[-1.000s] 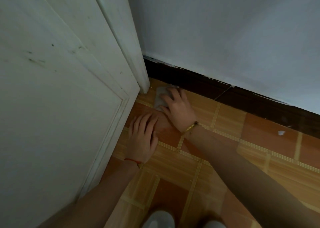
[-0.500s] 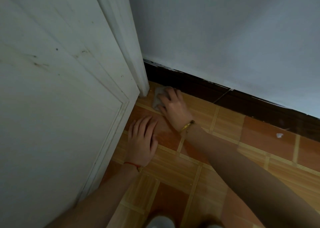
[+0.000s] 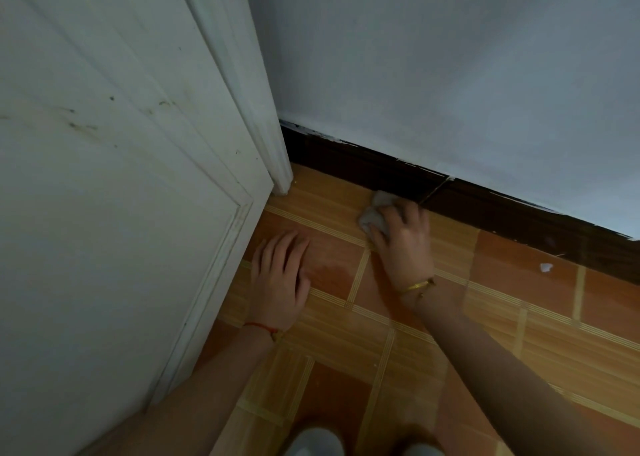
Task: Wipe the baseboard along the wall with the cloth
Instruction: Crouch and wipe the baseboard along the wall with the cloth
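A dark brown baseboard runs along the foot of the pale wall, from the door frame down to the right. A small grey cloth lies bunched at the baseboard's lower edge, on the floor tiles. My right hand holds the cloth, fingers curled over it, with a gold bracelet at the wrist. My left hand rests flat on the orange tile near the door, fingers straight, a red string at the wrist.
A white panelled door and its frame fill the left side. Orange and tan floor tiles cover the floor. A small white scrap lies near the baseboard on the right. Pale shoe tips show at the bottom edge.
My right hand has slid the cloth to the right, away from the door frame corner and along the baseboard. My left hand has stayed flat on the tile.
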`<action>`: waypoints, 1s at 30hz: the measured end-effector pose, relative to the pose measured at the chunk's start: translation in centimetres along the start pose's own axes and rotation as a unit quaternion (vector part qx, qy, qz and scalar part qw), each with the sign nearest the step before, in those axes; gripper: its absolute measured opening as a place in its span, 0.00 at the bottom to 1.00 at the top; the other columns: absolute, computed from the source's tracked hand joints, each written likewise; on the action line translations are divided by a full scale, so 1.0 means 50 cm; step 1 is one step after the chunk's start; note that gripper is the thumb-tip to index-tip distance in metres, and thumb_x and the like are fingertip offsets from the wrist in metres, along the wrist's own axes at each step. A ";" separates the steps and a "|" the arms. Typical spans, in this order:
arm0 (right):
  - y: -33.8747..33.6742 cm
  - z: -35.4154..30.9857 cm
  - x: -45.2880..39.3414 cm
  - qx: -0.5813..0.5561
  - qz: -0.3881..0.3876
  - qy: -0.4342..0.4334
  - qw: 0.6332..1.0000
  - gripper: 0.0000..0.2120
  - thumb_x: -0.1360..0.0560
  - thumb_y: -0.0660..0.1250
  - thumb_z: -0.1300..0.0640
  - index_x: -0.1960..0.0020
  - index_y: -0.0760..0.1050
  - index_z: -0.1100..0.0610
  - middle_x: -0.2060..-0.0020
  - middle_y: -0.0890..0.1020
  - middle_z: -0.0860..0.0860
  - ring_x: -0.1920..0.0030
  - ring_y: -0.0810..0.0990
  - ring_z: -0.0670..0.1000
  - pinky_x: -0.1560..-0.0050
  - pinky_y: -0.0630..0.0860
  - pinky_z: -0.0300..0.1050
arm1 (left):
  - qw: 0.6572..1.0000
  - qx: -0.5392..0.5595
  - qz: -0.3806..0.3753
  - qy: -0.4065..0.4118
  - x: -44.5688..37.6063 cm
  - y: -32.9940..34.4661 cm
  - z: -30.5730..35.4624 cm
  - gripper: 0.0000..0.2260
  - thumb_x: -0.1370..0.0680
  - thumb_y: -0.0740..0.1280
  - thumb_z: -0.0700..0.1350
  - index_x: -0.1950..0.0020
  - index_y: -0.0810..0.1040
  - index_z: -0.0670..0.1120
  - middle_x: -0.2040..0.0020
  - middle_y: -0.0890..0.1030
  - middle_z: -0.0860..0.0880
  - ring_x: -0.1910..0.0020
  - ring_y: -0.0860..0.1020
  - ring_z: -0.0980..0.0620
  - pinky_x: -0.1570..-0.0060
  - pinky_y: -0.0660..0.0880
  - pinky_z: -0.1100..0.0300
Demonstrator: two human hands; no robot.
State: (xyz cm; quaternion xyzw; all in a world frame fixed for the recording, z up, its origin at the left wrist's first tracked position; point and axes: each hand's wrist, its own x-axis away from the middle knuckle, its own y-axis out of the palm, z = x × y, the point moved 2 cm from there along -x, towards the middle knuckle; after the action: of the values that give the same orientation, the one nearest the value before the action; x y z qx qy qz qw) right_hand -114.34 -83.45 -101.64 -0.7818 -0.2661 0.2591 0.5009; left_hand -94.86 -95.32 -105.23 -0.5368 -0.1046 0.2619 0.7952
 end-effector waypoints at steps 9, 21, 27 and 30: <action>0.043 -0.085 -0.064 -0.014 -0.048 -0.086 0.995 0.16 0.27 0.69 0.53 0.42 0.77 0.60 0.43 0.74 0.60 0.43 0.71 0.61 0.45 0.75 0.54 | 1.000 0.001 -0.005 0.004 0.001 -0.002 -0.004 0.22 0.21 0.57 0.45 0.26 0.71 0.45 0.27 0.71 0.44 0.28 0.67 0.45 0.24 0.58 0.45; -0.059 -0.011 0.029 -0.197 0.143 0.150 0.958 0.13 0.28 0.72 0.55 0.45 0.77 0.58 0.44 0.74 0.54 0.46 0.74 0.48 0.49 0.73 0.40 | 1.000 0.007 -0.003 0.000 -0.001 -0.001 0.000 0.22 0.21 0.58 0.45 0.27 0.71 0.44 0.27 0.71 0.44 0.28 0.67 0.45 0.24 0.57 0.45; -0.063 -0.104 -0.025 -0.477 0.245 0.403 0.742 0.12 0.26 0.70 0.54 0.45 0.73 0.58 0.51 0.76 0.50 0.57 0.75 0.38 0.63 0.73 0.25 | 1.000 0.005 0.000 0.000 -0.001 -0.001 0.002 0.23 0.22 0.58 0.45 0.27 0.71 0.44 0.28 0.71 0.44 0.28 0.67 0.45 0.24 0.57 0.45; -0.043 -0.143 -0.066 -0.493 0.239 0.403 0.732 0.12 0.28 0.73 0.55 0.51 0.72 0.56 0.52 0.78 0.54 0.58 0.76 0.43 0.61 0.73 0.29 | 1.000 -0.004 -0.002 0.003 -0.001 -0.001 0.003 0.23 0.21 0.57 0.45 0.27 0.71 0.44 0.28 0.71 0.44 0.28 0.67 0.45 0.25 0.59 0.43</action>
State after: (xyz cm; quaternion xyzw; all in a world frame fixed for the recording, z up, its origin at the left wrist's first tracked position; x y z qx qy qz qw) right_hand -112.25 -89.52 -96.61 -0.9880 0.0663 -0.1369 0.0264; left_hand -94.95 -95.22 -105.10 -0.5402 -0.1040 0.2585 0.7940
